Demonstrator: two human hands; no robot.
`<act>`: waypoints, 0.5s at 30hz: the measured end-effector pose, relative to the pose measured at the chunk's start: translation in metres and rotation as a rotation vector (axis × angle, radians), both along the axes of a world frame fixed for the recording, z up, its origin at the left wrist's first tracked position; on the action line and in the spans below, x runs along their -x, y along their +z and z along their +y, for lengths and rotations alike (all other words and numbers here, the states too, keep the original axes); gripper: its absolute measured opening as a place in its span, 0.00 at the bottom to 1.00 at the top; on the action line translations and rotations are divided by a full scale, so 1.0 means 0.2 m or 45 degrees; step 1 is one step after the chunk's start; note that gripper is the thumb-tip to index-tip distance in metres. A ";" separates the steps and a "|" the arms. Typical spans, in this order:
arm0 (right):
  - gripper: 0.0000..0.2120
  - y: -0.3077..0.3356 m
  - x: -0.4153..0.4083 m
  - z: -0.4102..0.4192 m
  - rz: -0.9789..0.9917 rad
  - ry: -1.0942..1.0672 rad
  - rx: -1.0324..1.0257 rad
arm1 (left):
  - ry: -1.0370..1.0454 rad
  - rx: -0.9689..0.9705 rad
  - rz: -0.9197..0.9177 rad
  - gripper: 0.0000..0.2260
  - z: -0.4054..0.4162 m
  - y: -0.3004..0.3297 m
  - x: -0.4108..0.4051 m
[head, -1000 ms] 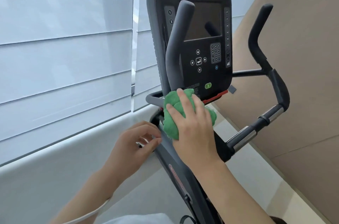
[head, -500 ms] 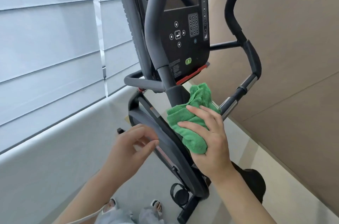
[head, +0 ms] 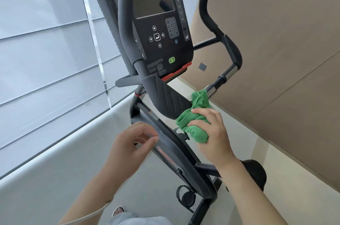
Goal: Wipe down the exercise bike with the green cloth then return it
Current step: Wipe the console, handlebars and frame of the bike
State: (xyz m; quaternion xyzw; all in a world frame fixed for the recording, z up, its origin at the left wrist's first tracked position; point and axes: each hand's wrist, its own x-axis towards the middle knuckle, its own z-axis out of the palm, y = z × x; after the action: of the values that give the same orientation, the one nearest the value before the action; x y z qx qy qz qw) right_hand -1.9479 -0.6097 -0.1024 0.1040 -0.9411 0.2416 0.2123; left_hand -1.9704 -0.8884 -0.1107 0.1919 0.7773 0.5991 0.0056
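- The cloth (head: 195,121) is bunched in the right hand (head: 211,132); the fingers (head: 200,112) curl over it and grip it, and its upper end sticks out above them, near the chrome bar (head: 220,81) of the handlebar.
- The cloth touches the lower right edge of the ribbed pad (head: 165,96) of the bike (head: 174,151), just to the left of the right fingers.
- The left hand (head: 128,143) is loosely curled and holds nothing; its fingertips are at the edge of the frame cover, to the left and a little below the cloth. I cannot tell if they really touch it.
- The step now seems to be wiping the pad and the handlebar joint. To do it well, I think the cloth should be pressed flat rather than kept as a ball, so more of it meets the ribs.
- Strokes along the ribs will probably clean the grooves better than strokes across them.
- The console (head: 158,22) stands above the fingers, so pressure there should be light when its turn comes.
- The left hand could steady the frame while the right one pushes.
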 end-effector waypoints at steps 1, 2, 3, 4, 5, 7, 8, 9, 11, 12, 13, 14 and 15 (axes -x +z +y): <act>0.16 -0.01 -0.05 0.06 -0.056 -0.060 0.007 | -0.009 0.003 0.005 0.09 0.04 0.01 -0.04; 0.17 -0.02 -0.11 0.12 -0.106 -0.131 0.036 | -0.023 0.006 0.013 0.09 0.09 0.02 -0.09; 0.17 -0.04 -0.19 0.19 -0.141 -0.199 0.081 | -0.040 0.007 0.021 0.09 0.14 0.03 -0.13; 0.16 -0.05 -0.27 0.26 -0.156 -0.249 0.134 | -0.054 0.009 0.033 0.09 0.20 0.03 -0.18; 0.16 -0.06 -0.37 0.32 -0.161 -0.275 0.179 | -0.064 0.013 0.049 0.10 0.26 0.04 -0.23; 0.16 -0.08 -0.57 0.43 -0.183 -0.298 0.232 | -0.102 0.020 0.071 0.10 0.40 0.06 -0.34; 0.17 -0.08 -0.65 0.46 -0.200 -0.307 0.241 | -0.127 0.014 0.075 0.09 0.46 0.07 -0.39; 0.18 -0.08 -0.75 0.51 -0.205 -0.332 0.237 | -0.173 0.011 0.083 0.07 0.54 0.08 -0.45; 0.19 -0.07 -0.93 0.60 -0.207 -0.393 0.207 | -0.299 0.043 0.116 0.06 0.72 0.09 -0.58; 0.20 -0.07 -1.02 0.64 -0.213 -0.424 0.202 | -0.370 0.078 0.151 0.07 0.81 0.09 -0.65; 0.21 -0.06 -1.12 0.69 -0.222 -0.458 0.201 | -0.444 0.120 0.191 0.08 0.91 0.09 -0.72; 0.22 -0.06 -1.21 0.73 -0.230 -0.493 0.205 | -0.515 0.165 0.238 0.11 1.01 0.09 -0.79; 0.23 -0.06 -1.30 0.77 -0.236 -0.528 0.221 | -0.584 0.215 0.290 0.13 1.10 0.08 -0.86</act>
State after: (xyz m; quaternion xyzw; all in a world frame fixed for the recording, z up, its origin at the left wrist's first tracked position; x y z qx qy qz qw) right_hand -1.6872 -0.4566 -0.1140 -0.1328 -0.9335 0.2812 0.1783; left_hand -1.7979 -0.6687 -0.0949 0.4281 0.7564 0.4896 0.0697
